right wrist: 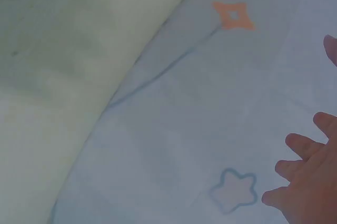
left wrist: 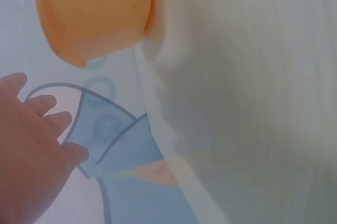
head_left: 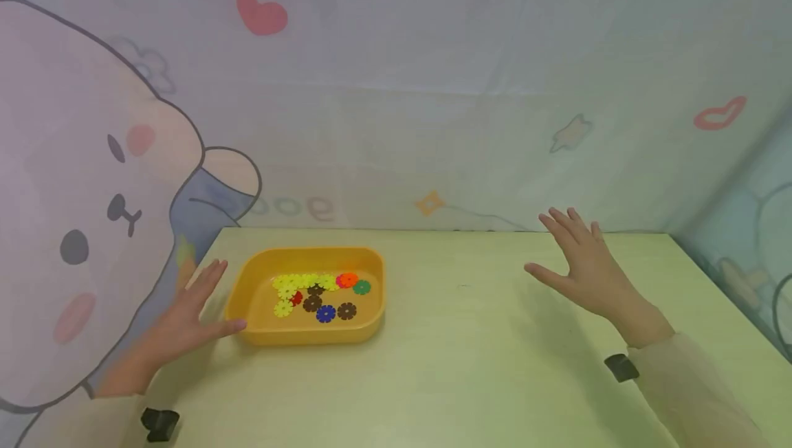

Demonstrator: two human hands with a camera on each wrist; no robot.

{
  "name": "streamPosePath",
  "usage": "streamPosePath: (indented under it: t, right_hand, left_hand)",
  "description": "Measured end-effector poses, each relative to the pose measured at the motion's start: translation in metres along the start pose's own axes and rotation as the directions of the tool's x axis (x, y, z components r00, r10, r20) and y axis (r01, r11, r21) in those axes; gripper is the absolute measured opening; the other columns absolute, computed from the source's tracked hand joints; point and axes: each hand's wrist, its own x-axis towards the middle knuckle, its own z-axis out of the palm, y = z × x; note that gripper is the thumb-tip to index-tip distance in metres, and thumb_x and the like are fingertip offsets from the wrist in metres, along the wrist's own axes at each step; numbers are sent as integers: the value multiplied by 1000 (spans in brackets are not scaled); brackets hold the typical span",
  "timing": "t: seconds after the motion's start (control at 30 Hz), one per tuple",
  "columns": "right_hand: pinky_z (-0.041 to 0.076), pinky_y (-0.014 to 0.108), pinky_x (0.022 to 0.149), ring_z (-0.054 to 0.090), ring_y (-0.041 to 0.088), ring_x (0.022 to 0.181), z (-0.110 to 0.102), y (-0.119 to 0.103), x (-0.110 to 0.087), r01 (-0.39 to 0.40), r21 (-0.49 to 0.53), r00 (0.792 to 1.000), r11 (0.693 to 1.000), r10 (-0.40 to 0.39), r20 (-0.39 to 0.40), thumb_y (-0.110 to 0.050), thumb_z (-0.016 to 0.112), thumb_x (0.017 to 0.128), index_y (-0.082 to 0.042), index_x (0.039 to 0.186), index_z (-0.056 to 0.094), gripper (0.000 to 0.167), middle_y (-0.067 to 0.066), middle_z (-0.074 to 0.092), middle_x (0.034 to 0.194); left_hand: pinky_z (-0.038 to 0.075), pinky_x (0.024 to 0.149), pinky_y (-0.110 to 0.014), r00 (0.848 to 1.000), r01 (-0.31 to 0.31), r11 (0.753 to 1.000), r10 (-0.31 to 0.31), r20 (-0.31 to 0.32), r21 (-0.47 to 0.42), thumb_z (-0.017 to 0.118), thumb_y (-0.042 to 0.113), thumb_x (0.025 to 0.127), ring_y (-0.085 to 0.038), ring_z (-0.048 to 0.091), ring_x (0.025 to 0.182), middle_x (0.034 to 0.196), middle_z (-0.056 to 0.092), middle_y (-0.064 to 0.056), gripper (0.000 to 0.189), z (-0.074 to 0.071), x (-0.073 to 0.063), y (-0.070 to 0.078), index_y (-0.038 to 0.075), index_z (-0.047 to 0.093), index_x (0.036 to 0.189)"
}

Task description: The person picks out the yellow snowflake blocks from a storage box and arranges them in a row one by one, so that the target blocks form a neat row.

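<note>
A yellow plastic tray [head_left: 306, 337] stands on the left part of the table, its outer wall [left wrist: 100, 13] showing in the left wrist view. Several flat notched plastic discs lie in it: yellow ones [head_left: 287, 290], a blue one [head_left: 326, 313], brown ones [head_left: 347, 310], a green one [head_left: 361, 287], an orange one [head_left: 349, 280], and some red and pink. Beside the tray's left end is my left hand [head_left: 185, 324], fingers spread, thumb tip overlapping the rim in the head view. Over the table's right side my right hand [head_left: 584, 276] is raised with spread fingers, holding nothing.
The pale wooden table [head_left: 458, 365] ends at a back edge against a printed cloth backdrop [head_left: 433, 91] with a cartoon bear [head_left: 80, 194]. Another cloth [head_left: 749, 221] hangs at the right side. Dark wrist devices [head_left: 621, 367] sit on both sleeves.
</note>
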Motion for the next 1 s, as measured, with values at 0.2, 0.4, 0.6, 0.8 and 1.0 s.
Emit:
streamPosePath:
  t: [0.2,0.4,0.6,0.8,1.0]
  right_hand:
    - [2,55,118,11,34,148,10,-40,35,19,181,1000,983,-19,-1,-37,67,90,-6,150,31,76,18,29,154]
    - [4,48,121,13,28,148,27,-87,68,77,287,996,955,-85,14,-35,67,91,-7,150,31,75,12,29,156]
    - [13,45,120,21,23,146,55,-129,100,85,397,993,914,-112,45,-36,66,91,-11,150,33,72,5,31,156]
    - [26,45,117,29,22,143,88,-166,120,73,458,986,886,-133,99,-41,66,90,-14,150,35,72,2,34,154]
    - [31,46,114,33,24,141,122,-189,130,-13,539,970,842,-120,212,-42,66,90,-16,150,36,71,2,36,153]
  left_hand:
    - [-1,104,-76,1000,-5,986,5,-2,-164,76,29,82,-54,0,141,160,-4,-23,108,11,3,2,13,-2,156]
    - [13,103,-77,999,15,982,-22,-35,-187,77,29,81,-50,1,143,161,-5,-20,112,15,8,3,19,-6,156]
    - [13,103,-77,998,32,976,-42,-41,-215,77,29,80,-51,2,143,161,-5,-20,113,13,8,3,19,-6,156]
    - [14,102,-77,998,44,974,-51,-28,-222,78,27,79,-52,3,142,160,-4,-22,114,16,7,0,18,-6,156]
    - [13,101,-78,997,76,966,-81,-8,-248,79,26,79,-54,2,141,160,-5,-23,116,20,4,1,22,-8,156]
